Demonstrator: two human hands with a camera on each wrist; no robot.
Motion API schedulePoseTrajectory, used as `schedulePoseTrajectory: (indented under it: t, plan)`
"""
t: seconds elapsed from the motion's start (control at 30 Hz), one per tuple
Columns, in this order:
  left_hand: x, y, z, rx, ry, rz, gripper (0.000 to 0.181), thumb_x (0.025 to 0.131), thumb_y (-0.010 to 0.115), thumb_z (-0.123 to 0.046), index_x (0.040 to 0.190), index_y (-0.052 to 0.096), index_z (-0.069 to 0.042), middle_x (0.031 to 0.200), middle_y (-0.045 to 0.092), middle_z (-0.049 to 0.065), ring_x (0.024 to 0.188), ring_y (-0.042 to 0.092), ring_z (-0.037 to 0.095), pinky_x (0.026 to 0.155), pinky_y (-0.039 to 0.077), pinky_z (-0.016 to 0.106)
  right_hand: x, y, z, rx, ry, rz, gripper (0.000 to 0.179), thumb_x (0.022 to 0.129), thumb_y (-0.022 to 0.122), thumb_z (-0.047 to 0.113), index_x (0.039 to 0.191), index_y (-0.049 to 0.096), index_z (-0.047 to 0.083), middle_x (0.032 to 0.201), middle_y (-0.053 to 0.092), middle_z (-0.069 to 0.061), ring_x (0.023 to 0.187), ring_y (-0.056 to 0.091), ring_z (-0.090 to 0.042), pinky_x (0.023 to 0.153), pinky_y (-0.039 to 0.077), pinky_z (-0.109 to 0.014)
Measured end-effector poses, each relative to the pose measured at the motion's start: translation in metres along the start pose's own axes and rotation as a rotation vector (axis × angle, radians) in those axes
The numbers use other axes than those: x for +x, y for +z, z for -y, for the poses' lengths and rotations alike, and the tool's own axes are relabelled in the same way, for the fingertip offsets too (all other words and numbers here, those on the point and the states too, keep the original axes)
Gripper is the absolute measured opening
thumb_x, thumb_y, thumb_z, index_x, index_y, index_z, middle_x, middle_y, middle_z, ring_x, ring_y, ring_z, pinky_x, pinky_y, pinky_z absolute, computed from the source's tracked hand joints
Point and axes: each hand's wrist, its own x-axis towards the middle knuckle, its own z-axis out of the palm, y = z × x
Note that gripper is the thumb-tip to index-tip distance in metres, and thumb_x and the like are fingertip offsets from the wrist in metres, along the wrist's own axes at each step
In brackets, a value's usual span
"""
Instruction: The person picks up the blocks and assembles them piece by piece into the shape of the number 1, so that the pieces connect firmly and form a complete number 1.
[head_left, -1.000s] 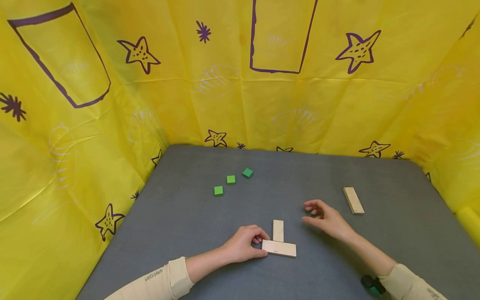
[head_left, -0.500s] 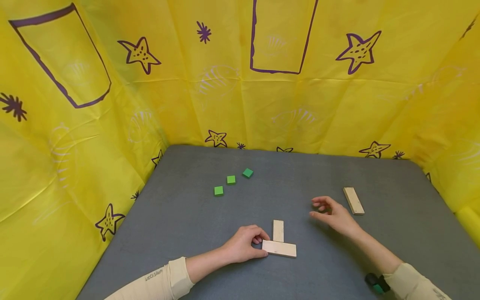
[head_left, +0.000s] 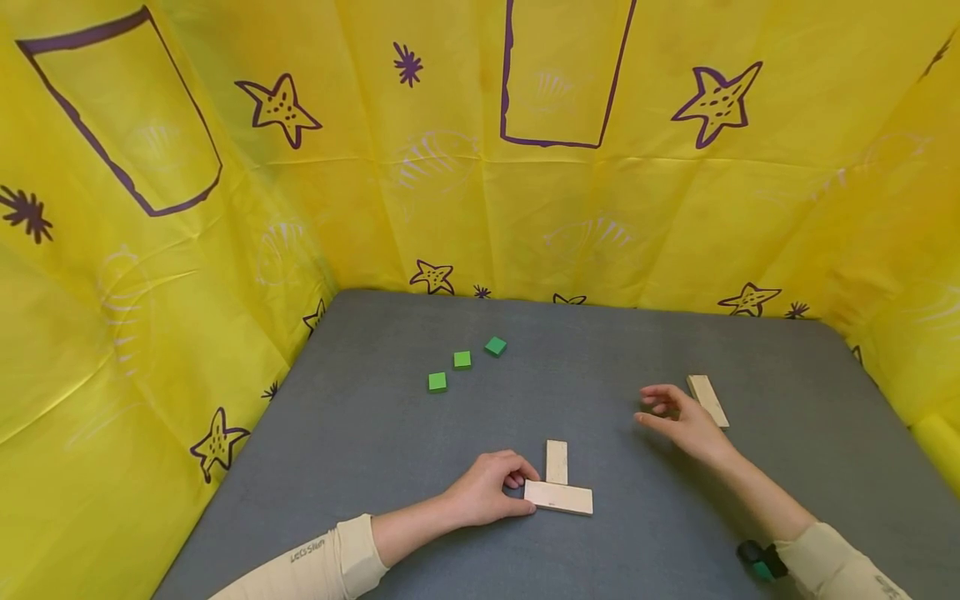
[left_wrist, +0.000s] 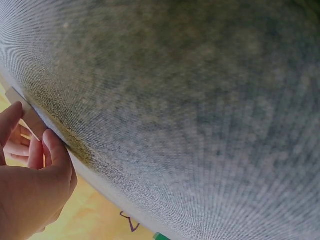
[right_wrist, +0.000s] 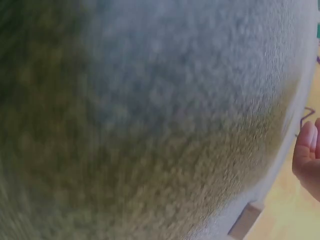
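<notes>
My left hand (head_left: 486,492) pinches the left end of a flat wooden block (head_left: 566,498) between thumb and fingers; the block lies crosswise on the table. A second wooden block (head_left: 557,461) points away from its far side, the two forming an upside-down T. In the left wrist view, thumb and fingertips sit on the wooden block (left_wrist: 32,120). Holding nothing, my right hand (head_left: 686,427) hovers with loosely bent fingers just left of a third wooden block (head_left: 708,400), partly covering its near left side. The right wrist view catches this block (right_wrist: 246,221) low, below the fingers.
Three small green blocks, the nearest (head_left: 437,382), the middle one (head_left: 462,360) and a darker one (head_left: 495,346), lie in a slanting row at the back left. Yellow patterned cloth (head_left: 480,208) walls in the grey table (head_left: 360,375) on the left, back and right.
My right hand has moved rightward, away from the two joined blocks and closer to the third block. The left hand and all the blocks have stayed in place.
</notes>
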Motion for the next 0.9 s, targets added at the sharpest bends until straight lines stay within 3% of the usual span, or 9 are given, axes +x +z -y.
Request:
schedulePoseTrajectory:
  t: [0.6, 0.9]
  plan:
    - [0.000, 0.000, 0.000, 0.007, -0.004, -0.002, 0.025, 0.078, 0.082, -0.013, 0.100, 0.069, -0.012, 0.090, 0.058, -0.011, 0.082, 0.053, 0.000, 0.076, 0.047, 0.015, 0.003, -0.026, -0.010, -0.070, 0.037, -0.039, 0.053, 0.093, 0.067, 0.032, 0.131, 0.052, -0.001, 0.124, 0.057, -0.020, 0.106, 0.053, -0.029, 0.076, 0.044, -0.016]
    - [0.000, 0.000, 0.000, 0.005, -0.002, -0.004, 0.025, 0.078, 0.082, -0.013, 0.099, 0.069, -0.012, 0.090, 0.058, -0.011, 0.082, 0.053, 0.000, 0.076, 0.047, 0.015, 0.000, -0.042, -0.016, -0.019, 0.076, -0.063, 0.058, 0.094, 0.066, 0.034, 0.136, 0.048, 0.000, 0.128, 0.054, -0.024, 0.095, 0.048, 0.001, 0.070, 0.047, -0.019]
